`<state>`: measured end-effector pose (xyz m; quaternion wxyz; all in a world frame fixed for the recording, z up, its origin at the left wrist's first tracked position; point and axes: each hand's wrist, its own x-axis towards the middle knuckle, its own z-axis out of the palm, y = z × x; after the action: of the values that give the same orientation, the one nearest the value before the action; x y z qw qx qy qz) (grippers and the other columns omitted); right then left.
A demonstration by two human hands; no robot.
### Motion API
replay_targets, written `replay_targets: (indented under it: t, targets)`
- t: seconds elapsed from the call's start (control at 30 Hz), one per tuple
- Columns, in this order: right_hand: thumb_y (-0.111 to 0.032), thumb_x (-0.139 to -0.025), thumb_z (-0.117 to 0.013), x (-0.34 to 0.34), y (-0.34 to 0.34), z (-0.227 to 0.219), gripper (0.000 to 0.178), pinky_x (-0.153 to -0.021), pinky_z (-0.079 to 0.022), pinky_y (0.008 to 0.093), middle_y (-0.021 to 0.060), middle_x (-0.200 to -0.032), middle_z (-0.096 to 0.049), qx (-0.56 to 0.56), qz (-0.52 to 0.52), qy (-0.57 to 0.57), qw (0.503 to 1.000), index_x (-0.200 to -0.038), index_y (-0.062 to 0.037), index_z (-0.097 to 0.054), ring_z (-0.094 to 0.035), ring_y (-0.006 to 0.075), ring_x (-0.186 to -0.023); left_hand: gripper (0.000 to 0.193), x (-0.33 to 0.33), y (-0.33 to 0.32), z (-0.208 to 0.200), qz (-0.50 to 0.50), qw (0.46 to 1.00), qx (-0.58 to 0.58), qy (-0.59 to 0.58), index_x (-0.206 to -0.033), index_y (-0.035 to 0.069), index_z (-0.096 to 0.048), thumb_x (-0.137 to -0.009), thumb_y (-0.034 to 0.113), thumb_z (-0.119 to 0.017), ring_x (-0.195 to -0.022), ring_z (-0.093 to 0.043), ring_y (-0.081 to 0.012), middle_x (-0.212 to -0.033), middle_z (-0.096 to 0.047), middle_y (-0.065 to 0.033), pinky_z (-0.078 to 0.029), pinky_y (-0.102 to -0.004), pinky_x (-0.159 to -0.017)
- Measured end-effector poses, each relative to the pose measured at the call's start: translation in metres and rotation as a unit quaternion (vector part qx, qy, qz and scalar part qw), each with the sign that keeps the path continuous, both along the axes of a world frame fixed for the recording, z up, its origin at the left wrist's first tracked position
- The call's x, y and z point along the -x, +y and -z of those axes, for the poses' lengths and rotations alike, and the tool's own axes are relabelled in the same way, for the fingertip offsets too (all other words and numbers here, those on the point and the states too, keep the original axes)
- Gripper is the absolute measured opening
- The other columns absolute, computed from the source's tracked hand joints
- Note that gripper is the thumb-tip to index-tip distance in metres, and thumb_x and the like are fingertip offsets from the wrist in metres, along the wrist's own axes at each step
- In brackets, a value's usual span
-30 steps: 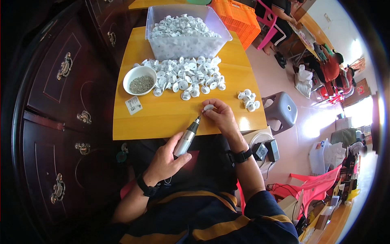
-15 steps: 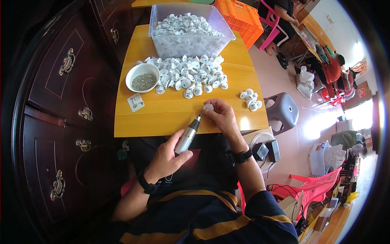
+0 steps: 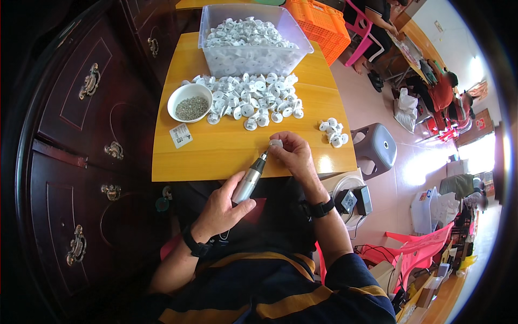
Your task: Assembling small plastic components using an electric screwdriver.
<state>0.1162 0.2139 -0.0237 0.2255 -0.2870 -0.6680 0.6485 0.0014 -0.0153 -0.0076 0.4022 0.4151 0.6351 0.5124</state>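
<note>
left forearm: enters near left, slants far and right | left hand: wrapped in a grip, thumb on the near right side, fingers to the far side | right forearm: slants far and left | right hand: farther than left hand, thumb and fingertips pinched, pointing left

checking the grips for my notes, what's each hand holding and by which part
The left hand grips an electric screwdriver by its silver barrel; the right hand pinches a small white plastic piece by its edge.
</note>
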Motion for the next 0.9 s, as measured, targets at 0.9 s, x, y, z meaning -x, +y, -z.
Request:
replay_targets:
  t: [0.9]
  targets:
    - [-0.004, -0.095, -0.071, -0.001, -0.002, 0.012, 0.016, -0.070, -0.049, 0.0183, -0.0035, -0.093, -0.069, -0.046, -0.001, -0.022, 0.999, -0.111, -0.0015, -0.068, -0.062, 0.0018, -0.080, 0.061, 0.001, 0.001, -0.010, 0.010, 0.986, 0.012, -0.165, -0.147, 0.000, -0.044, -0.096, 0.023, -0.069, -0.066, -0.055, -0.0072, -0.097, -0.057, -0.0046, -0.049, -0.0242, -0.058]
